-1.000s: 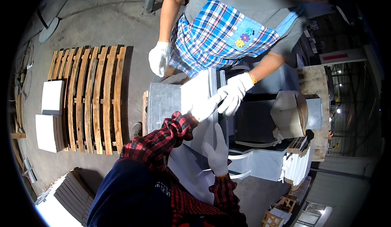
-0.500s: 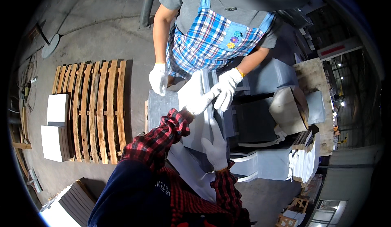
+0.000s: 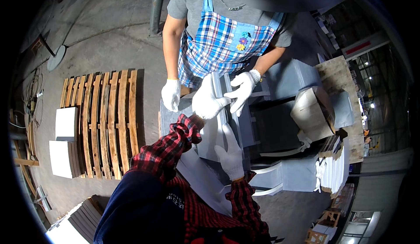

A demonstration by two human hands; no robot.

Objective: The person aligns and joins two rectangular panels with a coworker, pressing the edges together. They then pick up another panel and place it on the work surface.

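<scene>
A pale, smooth stone-like slab (image 3: 208, 142) lies lengthwise in front of me, with narrow grey strips (image 3: 224, 85) along its right side at the far end. My left hand (image 3: 207, 103), in a white knitted glove, rests on the slab's far part, its thumb stretched rightward over the strips. Nearer to me, my right hand (image 3: 230, 157), gloved alike, lies along the slab's right edge, thumb and fingers apart. Opposite stands a person in a checked apron (image 3: 218, 38). That person's gloved hand (image 3: 246, 88) is spread just right of my left thumb; their other gloved hand (image 3: 171, 96) hangs left of the slab.
Left on the floor is a wooden pallet (image 3: 103, 123), beside stacked white slabs (image 3: 63, 158). More slabs (image 3: 74, 226) stand at the lower left. To the right are grey blocks (image 3: 297, 174), a bent cardboard piece (image 3: 313, 113) and a wooden board (image 3: 339, 78).
The co-worker's hand near my left hand has drawn away from it and spread its fingers. My left thumb now points right. My right hand stays along the slab edge; the view has shifted slightly.
</scene>
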